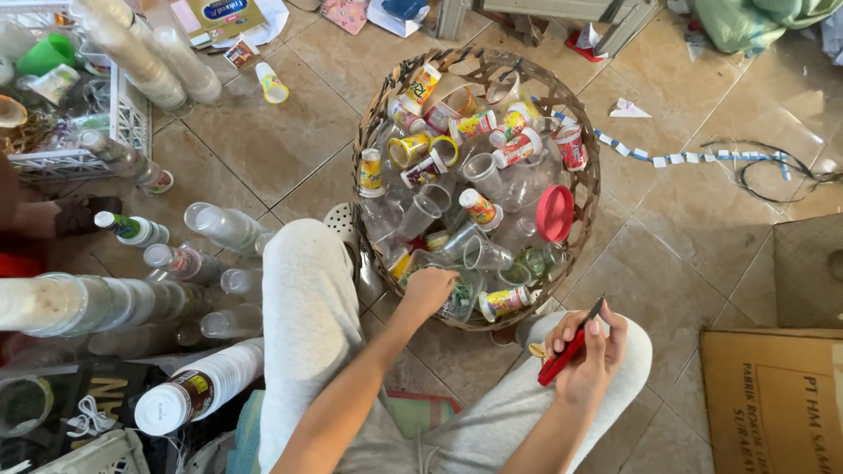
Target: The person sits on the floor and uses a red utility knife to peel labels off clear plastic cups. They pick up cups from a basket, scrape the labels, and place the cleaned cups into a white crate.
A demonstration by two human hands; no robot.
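1. My left hand (428, 290) is reaching into the near edge of the basket (587, 211), fingers closing on a clear cup (458, 294).
2. The cup is looking light, thin and crushable, so I'm taking it by the rim.
3. My right hand (587, 351) is gripping a red cutter (568, 348) over my knee.
4. Stacked cups (204, 386) are lying left.

Under you is a tan tiled floor (263, 140). On it stands a round woven basket (587, 189) heaped with plastic cups. To your left lie long stacks of nested clear cups (132, 303) and a white plastic crate (130, 114). A loose printed cup (272, 85) lies near the crate (on its side). A cardboard box (773, 399) sits at your right, with a dark cable (773, 171) beyond it.
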